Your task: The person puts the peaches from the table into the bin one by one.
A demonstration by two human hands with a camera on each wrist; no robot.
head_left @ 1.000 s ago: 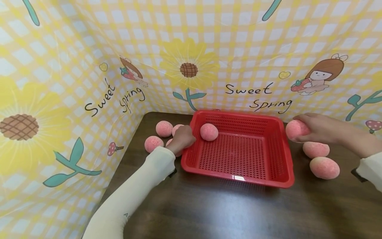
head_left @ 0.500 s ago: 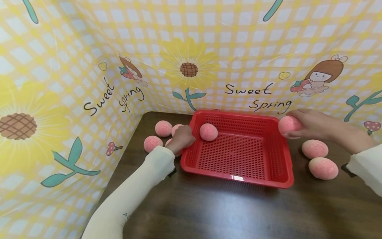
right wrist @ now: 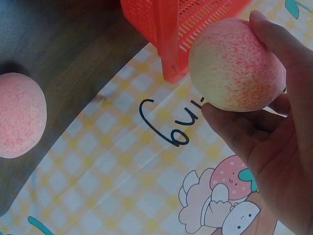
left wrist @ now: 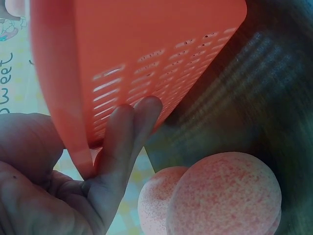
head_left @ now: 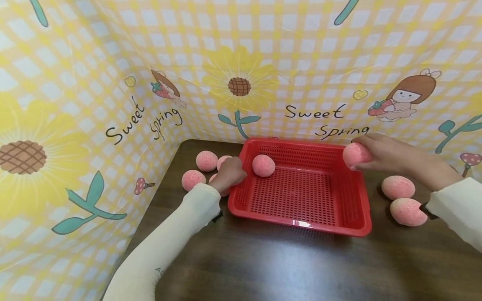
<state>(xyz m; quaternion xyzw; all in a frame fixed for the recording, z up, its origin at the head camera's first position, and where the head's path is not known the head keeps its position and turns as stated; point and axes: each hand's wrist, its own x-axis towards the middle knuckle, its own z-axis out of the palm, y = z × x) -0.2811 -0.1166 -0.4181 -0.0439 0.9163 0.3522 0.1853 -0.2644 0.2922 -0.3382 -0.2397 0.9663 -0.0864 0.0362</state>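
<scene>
My left hand grips the left rim of a red plastic basket. In the left wrist view its fingers lie along the basket's slotted outer wall, with the thumb on the other side of the rim. One pink speckled peach lies inside, near the basket's back left corner. My right hand holds another peach above the right rim. The right wrist view shows this peach pinched between thumb and fingers, its near side pale yellow.
Two peaches, one behind and one in front, lie right of the basket. Several more peaches sit on the left, some partly hidden by my left hand. A checked yellow cloth rises behind the dark wooden table.
My right hand has carried its peach leftward, from beside the basket to above its right rim. The left hand keeps its grip, and the basket has stayed in place.
</scene>
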